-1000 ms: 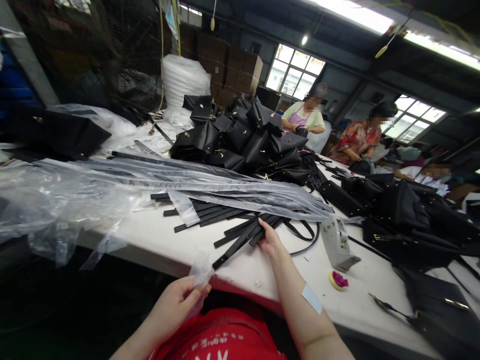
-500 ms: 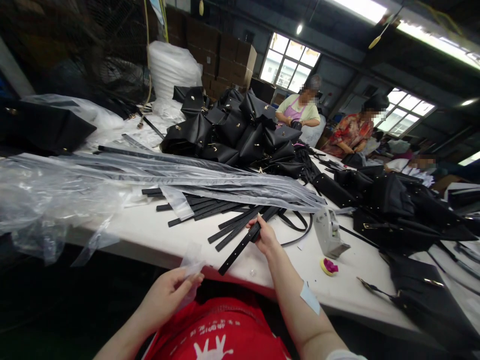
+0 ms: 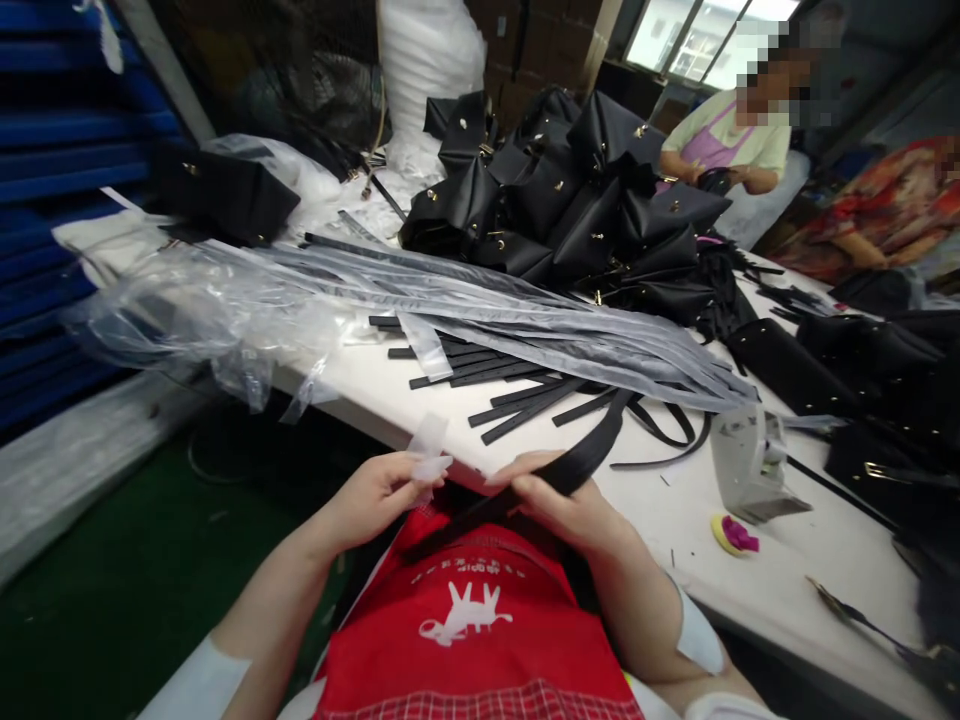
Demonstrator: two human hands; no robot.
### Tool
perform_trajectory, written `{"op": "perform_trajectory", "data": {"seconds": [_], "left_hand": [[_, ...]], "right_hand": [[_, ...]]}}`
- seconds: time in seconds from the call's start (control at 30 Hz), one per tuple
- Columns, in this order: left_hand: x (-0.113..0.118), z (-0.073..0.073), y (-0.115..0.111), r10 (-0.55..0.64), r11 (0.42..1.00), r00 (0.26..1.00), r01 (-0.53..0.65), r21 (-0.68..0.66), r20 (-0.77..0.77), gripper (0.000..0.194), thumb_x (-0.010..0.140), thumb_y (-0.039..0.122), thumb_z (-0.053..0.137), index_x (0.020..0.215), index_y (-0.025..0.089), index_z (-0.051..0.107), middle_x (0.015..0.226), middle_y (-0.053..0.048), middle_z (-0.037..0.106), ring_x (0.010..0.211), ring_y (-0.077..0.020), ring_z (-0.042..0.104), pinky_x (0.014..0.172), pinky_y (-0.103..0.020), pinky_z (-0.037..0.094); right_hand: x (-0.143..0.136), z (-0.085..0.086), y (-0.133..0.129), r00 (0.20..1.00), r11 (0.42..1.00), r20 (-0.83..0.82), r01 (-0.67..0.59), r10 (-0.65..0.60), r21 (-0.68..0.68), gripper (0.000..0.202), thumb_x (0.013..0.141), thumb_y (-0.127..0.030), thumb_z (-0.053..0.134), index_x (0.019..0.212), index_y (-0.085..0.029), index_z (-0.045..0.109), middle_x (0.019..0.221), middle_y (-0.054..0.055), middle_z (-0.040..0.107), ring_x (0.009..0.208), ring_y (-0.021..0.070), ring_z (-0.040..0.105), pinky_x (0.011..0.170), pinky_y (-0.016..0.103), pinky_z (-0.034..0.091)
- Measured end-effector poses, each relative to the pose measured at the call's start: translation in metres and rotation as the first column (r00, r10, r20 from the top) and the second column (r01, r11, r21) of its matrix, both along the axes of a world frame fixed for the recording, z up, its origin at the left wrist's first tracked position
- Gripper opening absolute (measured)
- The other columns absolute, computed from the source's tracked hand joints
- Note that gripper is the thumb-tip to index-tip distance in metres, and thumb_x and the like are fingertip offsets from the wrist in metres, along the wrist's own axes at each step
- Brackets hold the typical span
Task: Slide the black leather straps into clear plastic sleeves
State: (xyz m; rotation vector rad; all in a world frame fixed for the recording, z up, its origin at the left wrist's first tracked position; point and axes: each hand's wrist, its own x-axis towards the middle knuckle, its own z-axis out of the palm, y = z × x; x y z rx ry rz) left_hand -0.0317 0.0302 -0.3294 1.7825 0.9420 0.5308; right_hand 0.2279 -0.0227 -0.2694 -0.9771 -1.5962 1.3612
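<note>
My left hand (image 3: 386, 492) pinches a small piece of clear plastic film (image 3: 430, 447) over the table's front edge. Close beside it, my right hand (image 3: 559, 495) is closed on a black strap (image 3: 592, 447), whose lower end hangs over my red apron (image 3: 480, 610). Beyond my hands, several black straps (image 3: 480, 365) lie fanned out on the white table (image 3: 637, 500), partly under long strips wrapped in clear plastic (image 3: 525, 310).
A pile of black bags (image 3: 555, 190) stands behind the straps. At the right are a tape dispenser (image 3: 754, 462), a yellow and magenta item (image 3: 735, 535) and more bags (image 3: 862, 370). Crumpled plastic (image 3: 217, 310) covers the left. Two people work across the table.
My right hand has drawn a black strap off the table towards my apron, closer to my left hand. My left hand still holds the film. The view has turned left.
</note>
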Motion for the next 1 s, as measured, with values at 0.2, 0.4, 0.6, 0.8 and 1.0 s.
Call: {"op": "perform_trajectory", "data": {"seconds": [0.2,0.4,0.6,0.8,1.0], "left_hand": [[-0.011,0.008,-0.008,-0.114,0.993,0.993,0.113,0.016,0.037,0.031,0.091,0.038,0.052,0.090,0.020,0.078,0.111,-0.009,0.071,0.097,-0.0223,0.067,0.087,-0.029,0.052],[-0.015,0.010,-0.012,-0.106,0.990,0.984,0.118,-0.076,0.141,0.037,0.091,0.047,0.052,0.092,0.020,0.078,0.118,-0.010,0.070,0.108,-0.0252,0.064,0.094,-0.033,0.049],[-0.013,0.010,-0.013,-0.034,0.991,0.989,0.051,-0.123,0.141,0.043,0.087,0.054,0.055,0.087,0.018,0.079,0.112,-0.011,0.072,0.103,-0.0260,0.065,0.091,-0.034,0.051],[-0.013,0.011,-0.013,-0.026,0.990,0.984,0.049,-0.129,0.174,0.039,0.087,0.051,0.057,0.087,0.019,0.079,0.111,-0.011,0.073,0.099,-0.0252,0.067,0.087,-0.033,0.052],[-0.014,0.011,-0.014,-0.061,0.981,0.984,0.090,-0.173,0.169,0.035,0.088,0.047,0.058,0.089,0.018,0.078,0.111,-0.011,0.072,0.091,-0.0230,0.068,0.079,-0.030,0.054]], "right_hand": [[0.028,-0.028,0.028,0.800,0.811,-0.229,0.581,-0.555,0.064,0.034,0.090,-0.047,0.056,0.085,-0.019,0.074,0.069,0.004,0.066,0.055,0.0132,0.057,0.048,0.025,0.043],[0.033,-0.027,0.032,0.750,0.777,-0.299,0.628,-0.590,0.040,0.031,0.089,-0.046,0.059,0.085,-0.019,0.074,0.069,0.004,0.066,0.054,0.0118,0.056,0.047,0.024,0.040],[0.031,-0.028,0.028,0.783,0.810,-0.291,0.585,-0.550,0.043,0.031,0.090,-0.045,0.058,0.085,-0.019,0.075,0.067,0.003,0.066,0.053,0.0111,0.056,0.047,0.023,0.040],[0.030,-0.030,0.023,0.832,0.836,-0.176,0.544,-0.526,0.074,0.031,0.091,-0.044,0.056,0.088,-0.020,0.074,0.064,0.003,0.065,0.055,0.0130,0.056,0.050,0.025,0.043],[0.039,-0.031,0.019,0.854,0.868,-0.194,0.497,-0.482,0.029,0.028,0.091,-0.041,0.057,0.089,-0.019,0.075,0.064,0.003,0.066,0.055,0.0124,0.057,0.049,0.023,0.042]]}}
